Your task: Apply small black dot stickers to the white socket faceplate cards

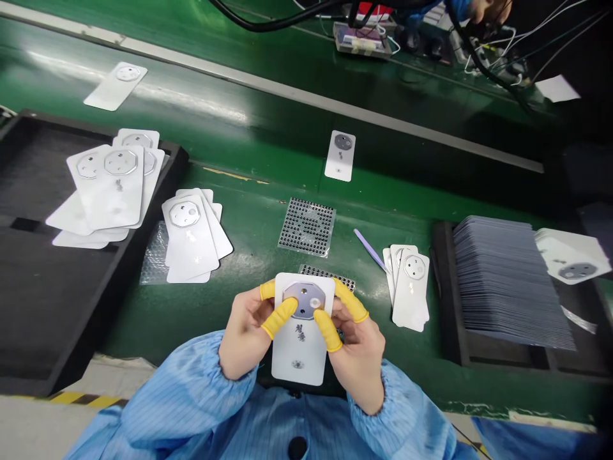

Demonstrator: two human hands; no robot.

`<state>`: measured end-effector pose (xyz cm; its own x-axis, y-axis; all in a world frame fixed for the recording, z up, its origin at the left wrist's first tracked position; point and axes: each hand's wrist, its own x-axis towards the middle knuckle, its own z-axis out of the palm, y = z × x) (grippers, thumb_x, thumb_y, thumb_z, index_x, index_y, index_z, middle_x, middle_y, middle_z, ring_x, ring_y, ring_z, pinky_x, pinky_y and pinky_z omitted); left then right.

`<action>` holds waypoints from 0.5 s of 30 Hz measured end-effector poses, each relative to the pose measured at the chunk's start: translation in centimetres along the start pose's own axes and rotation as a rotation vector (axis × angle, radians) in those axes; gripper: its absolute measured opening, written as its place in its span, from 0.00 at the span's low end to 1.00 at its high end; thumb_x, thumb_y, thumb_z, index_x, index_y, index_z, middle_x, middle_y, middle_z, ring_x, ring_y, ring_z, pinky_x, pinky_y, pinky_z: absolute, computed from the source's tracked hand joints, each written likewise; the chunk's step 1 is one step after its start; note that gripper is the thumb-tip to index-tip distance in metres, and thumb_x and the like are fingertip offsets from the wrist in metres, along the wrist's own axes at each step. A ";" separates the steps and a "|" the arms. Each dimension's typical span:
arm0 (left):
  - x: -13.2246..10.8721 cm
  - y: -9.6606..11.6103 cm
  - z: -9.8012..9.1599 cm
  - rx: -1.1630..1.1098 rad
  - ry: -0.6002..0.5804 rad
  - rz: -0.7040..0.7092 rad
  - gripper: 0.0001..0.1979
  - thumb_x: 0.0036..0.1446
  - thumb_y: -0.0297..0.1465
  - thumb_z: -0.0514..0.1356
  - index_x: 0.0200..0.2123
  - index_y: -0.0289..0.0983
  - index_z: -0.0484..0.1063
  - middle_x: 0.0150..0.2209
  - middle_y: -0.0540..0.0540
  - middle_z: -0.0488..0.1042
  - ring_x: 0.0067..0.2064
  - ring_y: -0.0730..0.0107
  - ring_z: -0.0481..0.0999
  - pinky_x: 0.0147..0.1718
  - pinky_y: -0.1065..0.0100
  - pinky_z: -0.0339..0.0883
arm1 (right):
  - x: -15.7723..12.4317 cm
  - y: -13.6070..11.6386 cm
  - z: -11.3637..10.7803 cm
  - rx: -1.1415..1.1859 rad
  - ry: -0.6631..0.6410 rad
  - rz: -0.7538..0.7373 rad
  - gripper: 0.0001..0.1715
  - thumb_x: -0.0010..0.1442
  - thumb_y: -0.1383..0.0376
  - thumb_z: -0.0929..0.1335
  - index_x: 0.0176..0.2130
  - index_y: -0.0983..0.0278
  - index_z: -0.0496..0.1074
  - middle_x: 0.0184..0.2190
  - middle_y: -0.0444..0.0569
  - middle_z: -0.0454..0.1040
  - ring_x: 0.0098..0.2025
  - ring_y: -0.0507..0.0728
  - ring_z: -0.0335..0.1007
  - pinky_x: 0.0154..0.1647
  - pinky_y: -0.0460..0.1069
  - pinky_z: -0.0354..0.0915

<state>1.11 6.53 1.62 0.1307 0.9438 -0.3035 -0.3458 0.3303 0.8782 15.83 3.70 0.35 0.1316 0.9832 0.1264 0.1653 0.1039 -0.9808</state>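
left hand (246, 333) and right hand (359, 351) pinch a white panel (299, 354); a black-dotted sheet (307, 227) lies beyond that panel.

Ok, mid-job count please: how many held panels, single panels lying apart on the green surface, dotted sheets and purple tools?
Held white panel: 1
White panels lying singly: 2
Black-dotted sheets: 2, one partly hidden
Purple tool: 1
Total: 6
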 end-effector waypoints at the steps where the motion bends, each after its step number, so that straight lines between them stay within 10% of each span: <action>1: 0.1 0.1 -0.1 0.007 -0.005 -0.010 0.07 0.54 0.27 0.64 0.37 0.38 0.80 0.35 0.46 0.81 0.34 0.68 0.79 0.35 0.72 0.75 | -0.1 0.1 0.0 -0.010 0.001 0.004 0.19 0.54 0.75 0.70 0.44 0.57 0.73 0.34 0.40 0.79 0.33 0.49 0.77 0.35 0.42 0.76; 15: 0.9 0.0 -0.3 -0.061 0.023 -0.085 0.05 0.48 0.28 0.69 0.31 0.39 0.82 0.30 0.48 0.82 0.30 0.71 0.79 0.31 0.75 0.75 | 0.4 0.7 0.2 0.187 -0.033 0.146 0.20 0.56 0.72 0.70 0.48 0.56 0.72 0.37 0.43 0.79 0.36 0.51 0.78 0.38 0.46 0.76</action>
<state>0.97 7.37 1.25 0.1407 0.9123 -0.3847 -0.3907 0.4082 0.8251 15.85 4.20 -0.34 0.1082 0.9939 -0.0205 -0.0377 -0.0165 -0.9992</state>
